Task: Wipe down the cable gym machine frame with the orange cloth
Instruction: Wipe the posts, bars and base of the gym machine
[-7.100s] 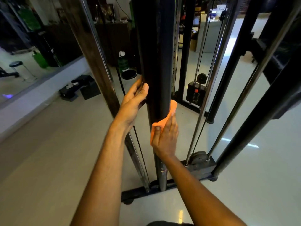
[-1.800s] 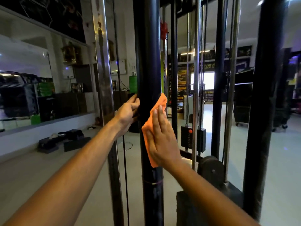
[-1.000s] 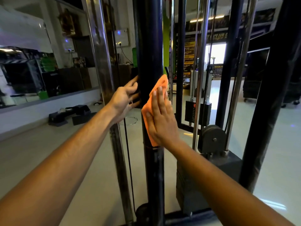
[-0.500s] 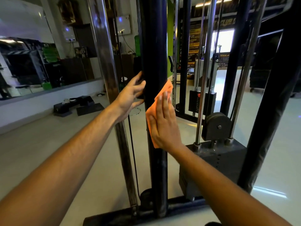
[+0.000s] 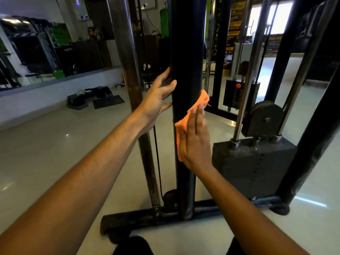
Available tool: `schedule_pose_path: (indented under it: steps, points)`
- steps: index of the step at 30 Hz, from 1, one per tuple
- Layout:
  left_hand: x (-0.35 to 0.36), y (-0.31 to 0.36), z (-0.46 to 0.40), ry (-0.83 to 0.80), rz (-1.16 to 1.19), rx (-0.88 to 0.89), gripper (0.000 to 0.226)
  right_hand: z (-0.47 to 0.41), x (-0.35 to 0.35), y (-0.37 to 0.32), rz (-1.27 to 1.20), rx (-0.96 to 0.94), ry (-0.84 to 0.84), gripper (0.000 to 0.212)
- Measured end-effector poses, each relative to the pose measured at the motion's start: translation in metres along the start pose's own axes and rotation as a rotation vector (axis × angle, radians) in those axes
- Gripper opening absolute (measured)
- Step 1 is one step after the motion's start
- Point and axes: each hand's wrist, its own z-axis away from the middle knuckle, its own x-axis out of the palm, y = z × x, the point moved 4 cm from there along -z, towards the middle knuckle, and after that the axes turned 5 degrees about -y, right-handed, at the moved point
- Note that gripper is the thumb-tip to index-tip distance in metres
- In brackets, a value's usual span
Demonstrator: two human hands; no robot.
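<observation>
The right hand [image 5: 195, 142] presses the orange cloth [image 5: 197, 103] flat-fingered against the black upright [image 5: 185, 52]; the left hand [image 5: 158, 96], fingers straight, steadies it. Below them, post and base bar [image 5: 139, 219] likely remain unwiped.

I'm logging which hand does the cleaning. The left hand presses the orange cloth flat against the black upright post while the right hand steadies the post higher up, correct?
Hands are swapped. In the head view, the right hand presses the orange cloth against the black upright post; the left hand steadies it higher up.
</observation>
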Motion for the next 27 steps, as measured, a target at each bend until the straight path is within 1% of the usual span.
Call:
schedule_pose_path:
  steps: [3, 6, 8, 10, 12, 14, 16, 19, 22, 27]
  points:
    - [0.001, -0.011, 0.005, -0.002, -0.003, -0.01, 0.064, -0.035, -0.01, -0.011, -0.041, 0.016, 0.076, 0.077]
    - [0.003, -0.021, 0.008, 0.005, -0.013, 0.003, 0.065, -0.033, -0.006, -0.011, -0.047, 0.025, 0.105, 0.076]
    - [0.004, -0.032, 0.01, 0.017, -0.024, 0.011, 0.061, -0.004, 0.009, 0.001, 0.001, 0.009, 0.066, 0.077]
    - [0.007, -0.05, 0.013, 0.023, -0.048, 0.007, 0.06, 0.04, 0.03, 0.022, 0.052, 0.019, -0.014, 0.082]
    - [0.01, -0.073, 0.015, 0.037, -0.065, -0.005, 0.06, 0.084, 0.048, 0.043, 0.048, 0.087, -0.095, 0.084]
    - [0.012, -0.094, 0.017, 0.047, -0.075, -0.021, 0.058, 0.104, 0.056, 0.05, -0.004, 0.158, -0.14, 0.078]
    - [0.014, -0.106, 0.018, 0.054, -0.071, -0.04, 0.054, 0.092, 0.05, 0.047, -0.04, 0.163, -0.122, 0.076]
    - [0.01, -0.116, 0.018, 0.042, -0.008, -0.046, 0.046, 0.04, 0.027, 0.027, -0.073, 0.067, -0.027, 0.078]
    - [0.011, -0.117, 0.021, 0.013, 0.02, -0.044, 0.048, 0.024, 0.019, 0.017, -0.064, 0.05, 0.052, 0.076]
    - [0.017, -0.121, 0.022, 0.036, 0.031, -0.019, 0.048, 0.09, 0.064, 0.051, 0.009, 0.101, -0.064, 0.084]
